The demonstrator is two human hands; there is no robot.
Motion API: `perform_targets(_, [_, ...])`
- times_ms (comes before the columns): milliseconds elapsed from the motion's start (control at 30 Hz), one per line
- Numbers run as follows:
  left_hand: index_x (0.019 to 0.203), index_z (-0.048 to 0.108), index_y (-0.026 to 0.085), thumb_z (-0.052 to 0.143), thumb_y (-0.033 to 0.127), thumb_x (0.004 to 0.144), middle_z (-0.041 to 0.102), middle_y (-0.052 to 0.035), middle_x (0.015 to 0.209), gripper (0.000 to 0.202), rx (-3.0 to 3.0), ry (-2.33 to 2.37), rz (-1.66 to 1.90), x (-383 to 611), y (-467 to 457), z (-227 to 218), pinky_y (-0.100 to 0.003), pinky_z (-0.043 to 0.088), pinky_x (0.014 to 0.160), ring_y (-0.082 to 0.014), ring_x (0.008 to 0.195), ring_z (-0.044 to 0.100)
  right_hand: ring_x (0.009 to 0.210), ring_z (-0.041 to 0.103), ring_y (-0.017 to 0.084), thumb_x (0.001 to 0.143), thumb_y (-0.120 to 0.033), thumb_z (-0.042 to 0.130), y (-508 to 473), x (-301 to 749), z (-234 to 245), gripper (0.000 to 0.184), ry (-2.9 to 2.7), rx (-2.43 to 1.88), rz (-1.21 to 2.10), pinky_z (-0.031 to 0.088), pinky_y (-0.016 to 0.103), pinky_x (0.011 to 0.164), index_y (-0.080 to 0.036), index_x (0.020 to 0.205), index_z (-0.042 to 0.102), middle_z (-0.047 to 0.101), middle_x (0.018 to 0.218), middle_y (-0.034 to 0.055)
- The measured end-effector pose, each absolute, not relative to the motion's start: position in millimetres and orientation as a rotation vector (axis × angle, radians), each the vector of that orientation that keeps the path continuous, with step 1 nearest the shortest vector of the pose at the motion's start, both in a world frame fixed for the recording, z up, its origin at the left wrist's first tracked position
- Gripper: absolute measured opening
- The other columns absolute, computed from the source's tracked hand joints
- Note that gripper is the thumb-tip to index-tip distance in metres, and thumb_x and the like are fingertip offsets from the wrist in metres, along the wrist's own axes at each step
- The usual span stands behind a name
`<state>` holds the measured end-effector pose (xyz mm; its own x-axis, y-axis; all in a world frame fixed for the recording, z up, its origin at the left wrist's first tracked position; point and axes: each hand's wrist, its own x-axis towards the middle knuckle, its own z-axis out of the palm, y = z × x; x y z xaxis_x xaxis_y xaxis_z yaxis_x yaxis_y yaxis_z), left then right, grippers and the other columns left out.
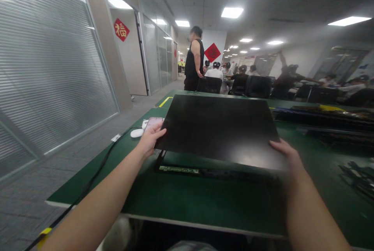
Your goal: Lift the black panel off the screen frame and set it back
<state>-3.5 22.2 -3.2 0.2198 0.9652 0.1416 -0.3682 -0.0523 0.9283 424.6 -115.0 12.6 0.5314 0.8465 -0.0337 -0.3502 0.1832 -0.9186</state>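
A large flat black panel (219,126) is lifted at its near edge above the green table (181,200). My left hand (150,139) grips its near left corner, thumb on top. On the near right corner sits my right hand (288,155), fingers closed over the edge and blurred by motion. Under the raised edge lies a thin black frame with a narrow green circuit strip (179,170) along its front.
A phone (153,122), a white mouse (136,133) and a black cable (96,173) lie at the table's left. Stacked dark panels (324,116) and loose black parts (358,175) fill the right side. A person in black (193,64) stands beyond; others sit at desks.
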Motion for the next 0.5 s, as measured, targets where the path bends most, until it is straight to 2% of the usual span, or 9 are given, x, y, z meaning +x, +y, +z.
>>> perform_targets(100, [0.116,0.068,0.017,0.089,0.028,0.059,0.078,-0.0069,0.1,0.061,1.13,0.693,1.365,-4,26,-6,-0.04,0.055,0.095,-0.0285,0.104,0.071,0.084,0.071,0.028,0.053,-0.012,0.081,-111,424,8,0.054,-0.684,-1.087,1.044,0.058,0.044,0.08,-0.018,0.106,0.069,0.073,0.083,0.0063])
perform_targets(167, [0.114,0.068,0.019,0.089,0.03,0.059,0.078,-0.006,0.1,0.06,1.156,0.672,1.433,-2,26,-7,-0.041,0.054,0.098,-0.0286,0.107,0.07,0.086,0.071,0.027,0.053,-0.011,0.082,-106,424,4,0.057,-0.709,-1.068,1.021,0.058,0.044,0.081,-0.02,0.108,0.068,0.074,0.089,0.0066])
perform_targets(333, [0.118,0.062,0.02,0.088,0.032,0.063,0.078,-0.0065,0.105,0.061,1.255,0.638,1.396,3,19,-8,-0.044,0.052,0.1,-0.0289,0.109,0.069,0.081,0.071,0.025,0.057,-0.01,0.08,-98,427,1,0.045,-0.582,-1.099,0.883,0.058,0.043,0.08,-0.019,0.1,0.07,0.074,0.09,0.0075])
perform_targets(500, [0.115,0.055,0.023,0.086,0.037,0.065,0.078,-0.0033,0.1,0.061,1.278,0.658,1.252,8,16,-14,-0.044,0.056,0.09,-0.0261,0.095,0.074,0.075,0.07,0.025,0.057,-0.012,0.08,-94,437,-7,0.039,-0.513,-1.185,0.871,0.06,0.042,0.074,-0.017,0.094,0.071,0.073,0.081,0.0059])
